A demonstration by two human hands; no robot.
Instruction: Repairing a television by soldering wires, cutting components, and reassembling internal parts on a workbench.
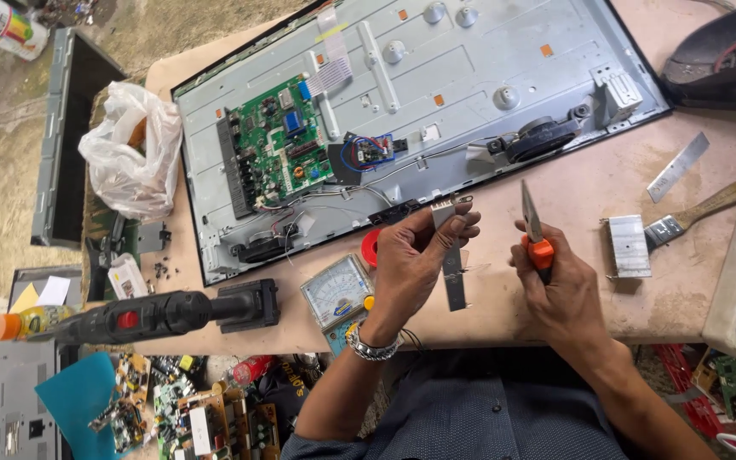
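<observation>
Opened flat-screen back panel (436,94) lies across the pink surface (589,196), green circuit board (281,140) exposed. My left hand (411,260) fingers are closed, pinching a thin metal strip (453,268) upright just in front of the panel. My right hand (560,285) is closed around orange-handled pliers (534,230), tips up; best to keep the strip steady and grip near its end.

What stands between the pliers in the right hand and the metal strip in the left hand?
Nothing visible does. The left hand holds the metal strip, the right hand holds the orange-handled pliers beside it, with only open air above the table between them.
</observation>
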